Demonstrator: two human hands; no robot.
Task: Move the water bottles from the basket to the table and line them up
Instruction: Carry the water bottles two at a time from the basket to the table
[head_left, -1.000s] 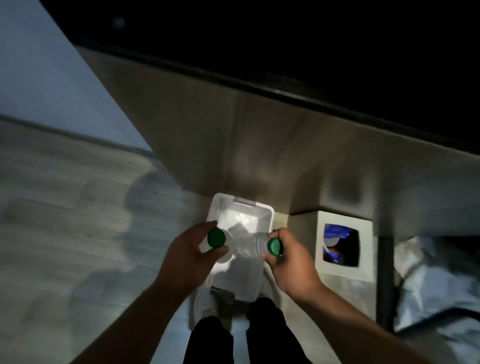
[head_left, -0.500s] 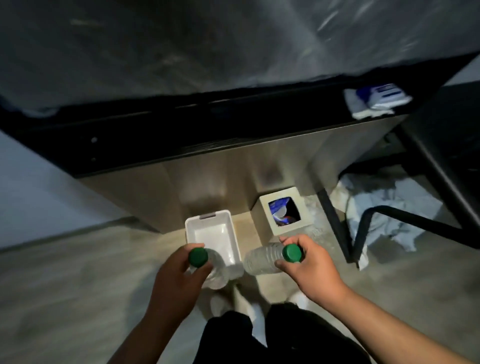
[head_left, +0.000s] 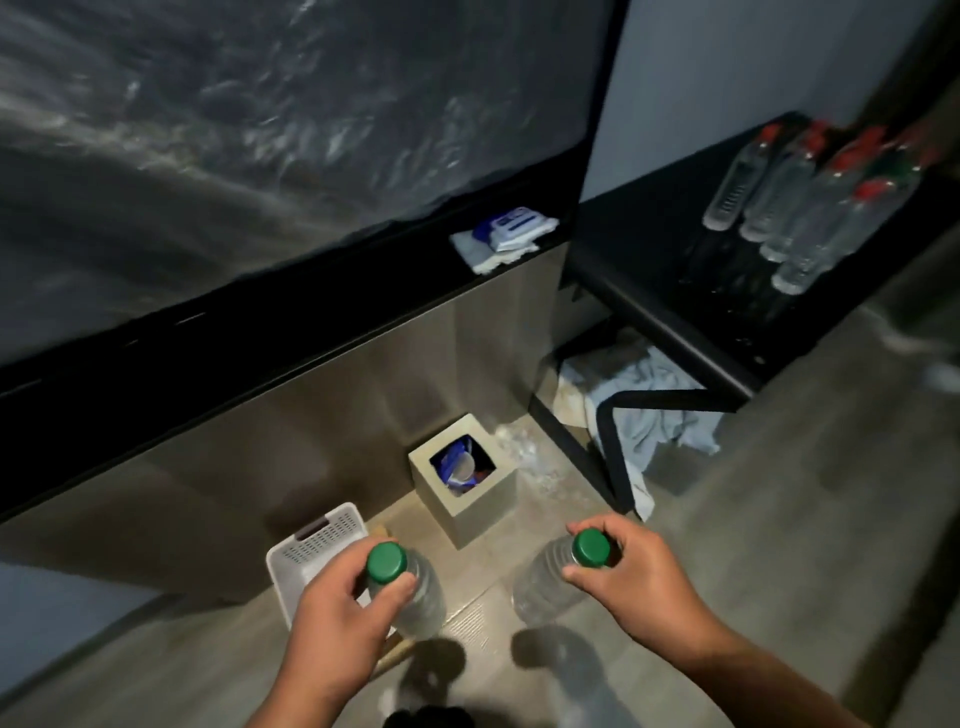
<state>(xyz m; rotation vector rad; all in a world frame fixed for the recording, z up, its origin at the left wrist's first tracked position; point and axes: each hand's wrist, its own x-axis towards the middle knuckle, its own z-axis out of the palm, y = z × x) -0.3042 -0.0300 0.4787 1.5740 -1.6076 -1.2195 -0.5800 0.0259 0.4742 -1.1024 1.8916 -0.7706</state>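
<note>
Basket (head_left: 317, 545) sits low left. My left hand (head_left: 337, 618) grips a bottle (head_left: 410, 592) at the neck, just beside it. My right hand (head_left: 628, 577) pinches a second bottle (head_left: 545, 582) by the cap (both look airborne). I'd carry them upright to the table (head_left: 649, 260) and set them at the end of the row (head_left: 795, 218).

The basket (head_left: 317, 540) sits on the floor (head_left: 779, 519) at left, with the bin (head_left: 462, 499) just right of it and behind. Farther right is the tabletop (head_left: 675, 249), a row of bottles (head_left: 810, 202) on it and a cloth (head_left: 644, 405) beneath. The left grip (head_left: 337, 618) holds a bottle (head_left: 421, 597) before the basket. The right grip (head_left: 639, 577) holds a second bottle (head_left: 545, 582) before the bin.
</note>
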